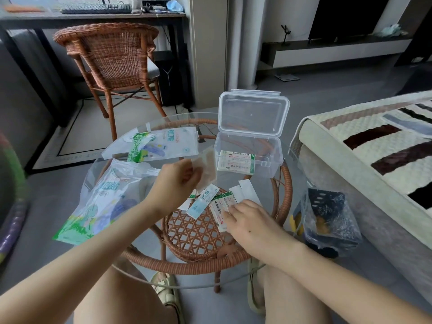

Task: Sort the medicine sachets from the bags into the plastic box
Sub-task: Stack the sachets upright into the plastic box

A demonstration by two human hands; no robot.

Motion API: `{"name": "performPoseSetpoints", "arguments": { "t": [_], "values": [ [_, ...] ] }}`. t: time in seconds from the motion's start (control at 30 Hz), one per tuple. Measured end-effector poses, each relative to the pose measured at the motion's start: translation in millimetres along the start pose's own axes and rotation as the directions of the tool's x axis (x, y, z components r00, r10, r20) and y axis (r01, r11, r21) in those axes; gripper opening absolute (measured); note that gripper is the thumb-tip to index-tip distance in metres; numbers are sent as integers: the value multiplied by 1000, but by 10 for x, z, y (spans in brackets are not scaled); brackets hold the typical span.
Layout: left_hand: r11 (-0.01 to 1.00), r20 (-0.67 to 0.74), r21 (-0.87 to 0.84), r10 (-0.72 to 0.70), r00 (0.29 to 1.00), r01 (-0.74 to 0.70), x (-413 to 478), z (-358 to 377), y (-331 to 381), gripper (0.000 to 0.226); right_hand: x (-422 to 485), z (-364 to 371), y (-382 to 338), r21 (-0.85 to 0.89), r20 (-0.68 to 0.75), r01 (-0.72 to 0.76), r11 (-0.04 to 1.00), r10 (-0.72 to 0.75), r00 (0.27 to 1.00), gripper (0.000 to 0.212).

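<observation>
We have a few sachets [236, 163] in the plastic box [266, 146], our left fingers [196, 174] pinch a beige sachet [208, 167] just beside it, and our right fingers [230, 210] rest loosely bent on loose sachets [218, 203] still unsorted before it.

"创口贴" on blue sachet [203, 202], bag [173, 139]

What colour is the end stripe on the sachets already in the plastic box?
Green, on white sachets lying in the plastic box; the head view shows it.

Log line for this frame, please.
left hand holds beige sachet, raised | right hand touches green-white sachets on table | plastic box open, stacked sachets inside
</observation>
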State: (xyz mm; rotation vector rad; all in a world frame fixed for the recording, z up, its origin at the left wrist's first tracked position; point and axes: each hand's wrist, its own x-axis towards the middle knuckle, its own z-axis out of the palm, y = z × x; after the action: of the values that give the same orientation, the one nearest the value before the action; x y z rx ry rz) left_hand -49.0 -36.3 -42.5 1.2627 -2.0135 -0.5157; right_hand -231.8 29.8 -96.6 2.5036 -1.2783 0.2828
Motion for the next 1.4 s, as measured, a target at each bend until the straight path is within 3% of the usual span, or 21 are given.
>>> {"name": "performPoseSetpoints", "arguments": {
  "t": [0.03, 0.2, 0.4, 0.5, 0.6, 0.7, 0.8, 0.87, 0.97, 1.13, 1.3, 1.4],
  "values": [
    [1000, -14, -19, -23, 1000, 23, 11, -28, 14, 22, -11, 15, -2, -40, -36, 54, 998, -56, 998, 8],
    [982, -68, -156, -122, 990, 110, 110, -197, 96, 15, -63, 18, 47, -91, -111, 179, 980, -188, 976, 21],
    [950, -38, -245, -208, 977, 193, 256, -327, 130, 18, -78, -17, 32, -128, 61, 232, 964, -226, 972, 7],
    [962, 6, -194, -196, 981, 193, 245, -322, 138, 19, -7, -61, -26, -166, 119, 268, 949, -251, 961, 16],
    [973, 33, -114, -198, 980, 200, 202, -308, 136, 22, 52, -221, 6, -10, -13, 153, 988, -153, 988, 7],
    [982, 86, -22, -186, 979, 189, 189, -299, 138, 27, 193, -555, 172, 251, -175, -129, 959, 176, 969, 22],
    [984, 180, -4, -174, 968, 177, 209, -270, 220, 26, 350, -834, 367, 367, -80, -291, 884, 341, 937, 15],
    [988, 257, 2, -150, 955, 155, 229, -240, 304, 23, 437, -908, 467, 458, 59, -335, 823, 348, 936, 13],
    [985, 370, -18, -151, 917, 169, 251, -184, 402, 20, 545, -940, 545, 465, 99, -343, 816, 337, 936, 15],
    [820, 494, -380, -211, 844, 427, 261, -137, 515, 42, 651, -919, 631, 403, 68, -364, 840, 369, 927, 19],
    [939, 507, -235, -104, 855, 253, 314, -109, 435, 23, 645, -860, 726, 437, 76, -361, 824, 366, 927, 14],
    [962, 518, -194, -65, 853, 191, 394, -104, 457, 14, 636, -884, 794, 632, 257, -413, 656, 325, 910, 24]
  ]
}}
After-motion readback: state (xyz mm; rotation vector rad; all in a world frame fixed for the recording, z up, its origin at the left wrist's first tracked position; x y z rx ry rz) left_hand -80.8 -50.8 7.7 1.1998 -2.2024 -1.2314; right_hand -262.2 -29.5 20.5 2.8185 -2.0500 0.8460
